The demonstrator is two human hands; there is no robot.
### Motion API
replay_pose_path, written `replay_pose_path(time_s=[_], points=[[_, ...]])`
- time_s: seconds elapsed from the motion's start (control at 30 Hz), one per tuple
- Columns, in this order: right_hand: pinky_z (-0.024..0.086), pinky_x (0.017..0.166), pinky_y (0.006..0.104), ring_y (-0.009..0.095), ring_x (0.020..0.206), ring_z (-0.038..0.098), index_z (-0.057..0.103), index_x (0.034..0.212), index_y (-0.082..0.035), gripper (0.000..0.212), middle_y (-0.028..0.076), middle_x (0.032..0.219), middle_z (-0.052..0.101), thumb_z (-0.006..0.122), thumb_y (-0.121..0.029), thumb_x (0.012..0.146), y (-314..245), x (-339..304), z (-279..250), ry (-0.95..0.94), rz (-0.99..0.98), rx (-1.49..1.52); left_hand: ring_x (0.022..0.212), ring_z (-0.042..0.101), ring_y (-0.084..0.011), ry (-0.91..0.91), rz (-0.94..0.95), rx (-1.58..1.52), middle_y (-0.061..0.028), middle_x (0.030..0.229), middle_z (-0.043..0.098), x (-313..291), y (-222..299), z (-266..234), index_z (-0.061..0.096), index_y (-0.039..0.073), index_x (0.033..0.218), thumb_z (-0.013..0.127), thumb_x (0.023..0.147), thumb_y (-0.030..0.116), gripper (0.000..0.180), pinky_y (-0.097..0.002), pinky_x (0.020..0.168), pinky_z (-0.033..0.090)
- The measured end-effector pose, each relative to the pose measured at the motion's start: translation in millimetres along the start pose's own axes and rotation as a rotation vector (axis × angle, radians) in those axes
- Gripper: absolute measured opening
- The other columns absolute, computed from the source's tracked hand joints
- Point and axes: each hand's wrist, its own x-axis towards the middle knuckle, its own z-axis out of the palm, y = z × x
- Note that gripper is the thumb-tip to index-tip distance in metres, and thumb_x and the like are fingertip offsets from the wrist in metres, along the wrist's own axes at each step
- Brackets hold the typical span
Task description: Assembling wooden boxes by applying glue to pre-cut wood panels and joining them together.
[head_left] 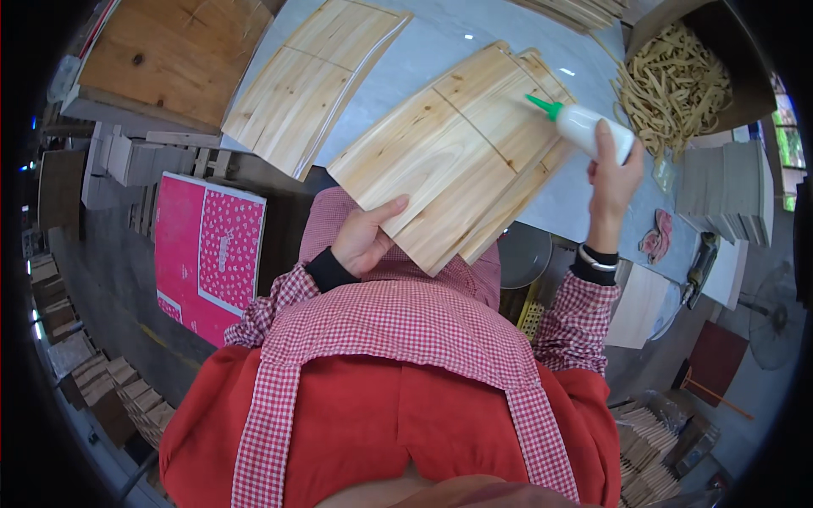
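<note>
My left hand (366, 238) grips the near edge of a pale wooden board (432, 161), thumb on top and fingers underneath. The board lies tilted over the table's front edge and has a thin groove across its far part. A second wooden board (506, 216) shows partly beneath it on the right. In my right hand (616, 182) is a white squeeze bottle (584, 129) with a green nozzle, its tip pointing left, over the board's far right part. Whether the tip touches the wood, I cannot tell.
More grooved boards (318, 80) lie on the grey table (440, 25) at the left. A box of tan strips (673, 89) stands at the far right, near stacked panels (724, 190). A pink printed carton (182, 245) is at my left, and a round dark pan (527, 254) is below the table edge.
</note>
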Motion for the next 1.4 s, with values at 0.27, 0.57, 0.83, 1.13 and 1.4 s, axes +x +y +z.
replay_pose_path(time_s=[0.27, 0.57, 0.83, 1.13, 1.4], points=[[0.049, 0.062, 0.0323, 0.02, 0.07, 0.06, 0.055, 0.101, 0.002, 0.049, 0.012, 0.084, 0.064, 0.078, -0.035, 0.077, -10, -44, 94, -0.099, -0.225, 0.103, 0.116, 0.056, -0.0256, -0.034, 0.018, -0.01, -0.0146, 0.128, 0.054, 0, -3, 4, 0.04, -0.003, 0.132, 0.063, 0.089, 0.006, 0.05, -0.0392, 0.099, 0.048], [0.052, 0.068, 0.0368, 0.03, 0.075, 0.066, 0.055, 0.102, 0.002, 0.048, 0.02, 0.084, 0.065, 0.079, -0.029, 0.074, -22, -53, 80, -0.134, -0.379, -0.029, 0.116, 0.055, -0.0262, -0.036, 0.025, -0.022, -0.0155, 0.127, 0.053, 2, -4, 4, 0.04, -0.003, 0.132, 0.063, 0.089, 0.006, 0.05, -0.0395, 0.099, 0.048], [0.052, 0.066, 0.0342, 0.028, 0.074, 0.066, 0.055, 0.102, 0.0, 0.042, 0.019, 0.083, 0.064, 0.079, -0.021, 0.074, -23, -72, 8, -0.152, -0.41, -0.157, 0.122, 0.051, -0.026, -0.056, 0.008, 0.011, -0.0158, 0.131, 0.051, 0, -2, 6, 0.037, -0.003, 0.134, 0.061, 0.091, 0.01, 0.051, -0.0394, 0.105, 0.043], [0.052, 0.065, 0.0329, 0.022, 0.069, 0.063, 0.055, 0.104, 0.0, 0.041, 0.012, 0.082, 0.064, 0.078, -0.021, 0.077, 7, -80, -50, -0.09, -0.286, -0.2, 0.12, 0.053, -0.026, -0.01, -0.013, 0.033, -0.0154, 0.13, 0.051, -7, 5, 21, 0.037, -0.002, 0.135, 0.06, 0.092, 0.01, 0.05, -0.0396, 0.104, 0.044], [0.035, 0.04, 0.0225, 0.008, 0.046, 0.046, 0.054, 0.096, -0.002, 0.03, 0.003, 0.072, 0.057, 0.07, -0.025, 0.086, 30, -70, -63, 0.016, 0.159, 0.441, 0.118, 0.055, -0.0288, -0.02, 0.008, -0.026, -0.0158, 0.129, 0.052, -11, 14, 20, 0.037, -0.001, 0.135, 0.059, 0.092, 0.01, 0.049, -0.0435, 0.101, 0.046]])
